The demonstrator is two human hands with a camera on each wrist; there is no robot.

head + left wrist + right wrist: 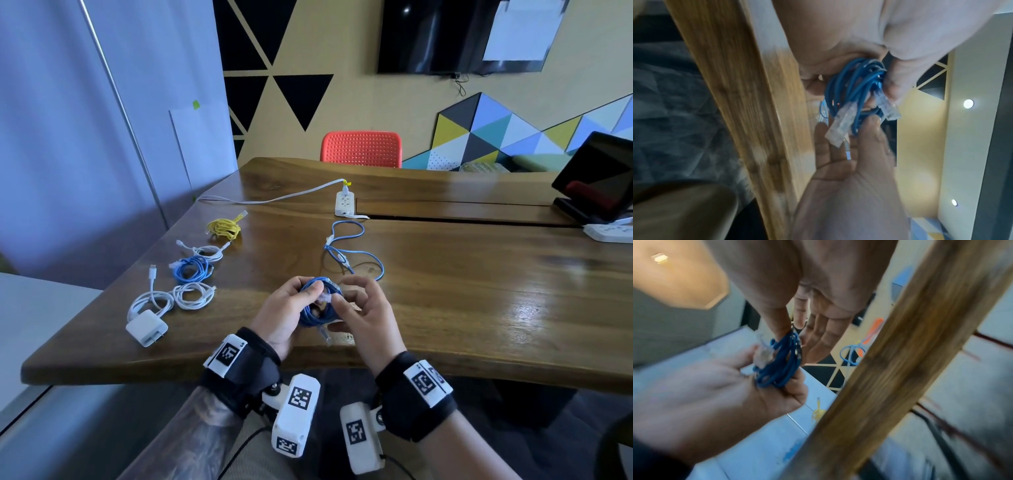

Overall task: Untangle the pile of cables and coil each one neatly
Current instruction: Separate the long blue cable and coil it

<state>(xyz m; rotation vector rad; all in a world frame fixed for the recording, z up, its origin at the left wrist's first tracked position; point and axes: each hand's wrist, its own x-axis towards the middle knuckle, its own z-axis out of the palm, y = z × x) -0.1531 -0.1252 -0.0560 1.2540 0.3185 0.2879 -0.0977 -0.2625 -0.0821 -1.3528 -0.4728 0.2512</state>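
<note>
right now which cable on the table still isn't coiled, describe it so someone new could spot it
On the wooden table, look just in front of the white power strip near the middle. The light blue cable sprawls there in open loops. Unlike the yellow coil, blue coil and white coils along the left edge, it is loose, not bundled.

Both hands, the left hand (286, 308) and right hand (359, 308), held a coil (318, 308) between them over the worktop's (445, 291) near edge. A loose cable (349, 250) lay just beyond them. Five coiled cables (191, 267) sat in a row at the left, a charger (146, 328) nearest. A power strip (344, 202) lay farther back, a chair (361, 149) behind the worktop.
</note>
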